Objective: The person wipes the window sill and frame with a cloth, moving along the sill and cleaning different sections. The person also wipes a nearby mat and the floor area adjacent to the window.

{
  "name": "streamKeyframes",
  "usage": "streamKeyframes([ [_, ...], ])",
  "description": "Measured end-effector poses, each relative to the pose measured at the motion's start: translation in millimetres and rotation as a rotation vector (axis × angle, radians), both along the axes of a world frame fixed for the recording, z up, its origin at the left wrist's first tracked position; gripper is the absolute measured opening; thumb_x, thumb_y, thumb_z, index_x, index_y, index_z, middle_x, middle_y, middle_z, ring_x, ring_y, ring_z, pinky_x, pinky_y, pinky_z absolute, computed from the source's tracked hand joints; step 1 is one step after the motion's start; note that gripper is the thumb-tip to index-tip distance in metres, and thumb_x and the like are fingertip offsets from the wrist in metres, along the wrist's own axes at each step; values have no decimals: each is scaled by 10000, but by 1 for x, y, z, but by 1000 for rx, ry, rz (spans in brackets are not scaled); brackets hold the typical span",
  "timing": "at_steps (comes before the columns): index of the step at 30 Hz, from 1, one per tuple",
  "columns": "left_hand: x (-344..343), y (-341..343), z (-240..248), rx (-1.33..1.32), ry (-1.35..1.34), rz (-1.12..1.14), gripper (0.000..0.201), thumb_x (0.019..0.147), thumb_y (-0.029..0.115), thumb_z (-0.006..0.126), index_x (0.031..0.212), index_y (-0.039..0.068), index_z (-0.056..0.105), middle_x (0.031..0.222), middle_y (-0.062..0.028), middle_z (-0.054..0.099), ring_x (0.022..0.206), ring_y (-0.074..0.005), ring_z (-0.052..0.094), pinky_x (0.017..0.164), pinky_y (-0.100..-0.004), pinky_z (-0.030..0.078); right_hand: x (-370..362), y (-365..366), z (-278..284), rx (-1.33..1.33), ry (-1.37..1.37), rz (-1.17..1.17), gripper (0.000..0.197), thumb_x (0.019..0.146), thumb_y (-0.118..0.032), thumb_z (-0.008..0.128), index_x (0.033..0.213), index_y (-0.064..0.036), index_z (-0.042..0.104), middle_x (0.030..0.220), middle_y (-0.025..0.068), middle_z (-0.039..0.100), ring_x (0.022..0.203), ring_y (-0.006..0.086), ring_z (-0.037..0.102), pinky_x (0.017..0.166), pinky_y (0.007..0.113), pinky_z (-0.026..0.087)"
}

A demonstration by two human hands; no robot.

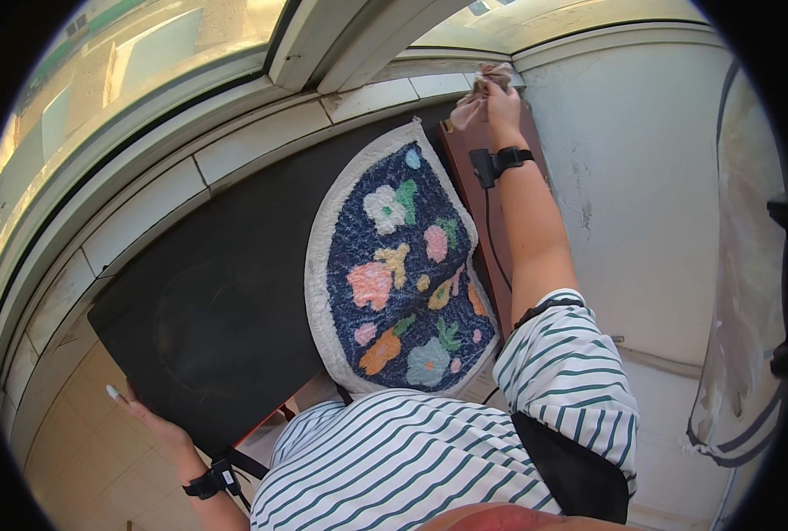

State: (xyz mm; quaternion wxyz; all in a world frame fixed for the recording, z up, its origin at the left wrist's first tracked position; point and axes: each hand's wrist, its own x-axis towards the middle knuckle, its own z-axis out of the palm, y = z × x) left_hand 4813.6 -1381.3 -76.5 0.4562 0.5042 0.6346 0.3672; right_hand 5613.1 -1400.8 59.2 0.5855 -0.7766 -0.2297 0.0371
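My right hand (503,108) reaches out to the far right corner by the window, its fingers closed round a crumpled, pinkish-brown cloth (471,112). The cloth is against the tiled sill, above the end of a reddish-brown surface (466,150). At the lower left, my left hand (159,431) rests by the near edge of a black tabletop (208,292), fingers stretched out and holding nothing. One of its fingertips looks white. Between my arms lies a half-round, dark blue mat (403,265) with a flower pattern and a white border.
A white tiled sill (243,142) curves along the window frame (323,44) behind the tabletop. To the right stands a scuffed white wall (606,177), with a clear plastic cover (739,292) hanging beside it. A black cable (493,234) runs along my right forearm.
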Motion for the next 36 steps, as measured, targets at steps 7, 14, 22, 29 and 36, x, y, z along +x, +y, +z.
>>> streamKeyframes([
  [7,11,16,-9,-46,125,-49,732,1146,528,227,1670,18,196,1684,-203,320,1542,-314,336,1273,-411,248,220,-60,-4,-107,-235,-383,698,895,-332,802,1233,223,546,1217,313,685,1091,346,707,924,399,555],
  [14,-3,36,-25,-203,334,14,734,1146,509,221,1639,-32,267,1690,-197,313,1549,-305,320,1277,-402,239,312,-53,-18,-473,-492,-315,824,952,-403,769,1388,119,304,1356,355,585,1282,443,600,1075,439,471],
  [22,-9,40,-25,-294,325,153,845,1104,628,305,1630,-33,302,1692,-181,323,1539,-299,330,1280,-389,233,385,-57,-28,-614,-531,-386,782,943,-376,744,1441,45,312,1362,331,605,1281,455,609,1066,472,483],
  [29,-36,42,-41,-499,38,223,786,1125,576,334,1613,-40,331,1654,-153,386,1502,-285,365,1269,-384,246,443,-63,-51,-705,-240,-258,533,975,-309,644,1354,65,624,1267,212,720,1141,275,702,955,381,550],
  [36,-22,43,-39,-480,97,204,833,1112,614,346,1614,-50,336,1652,-152,395,1489,-289,382,1261,-365,249,398,-48,-41,-992,-508,-208,732,886,-500,619,1320,89,614,1282,360,664,1233,497,636,1066,486,496],
])
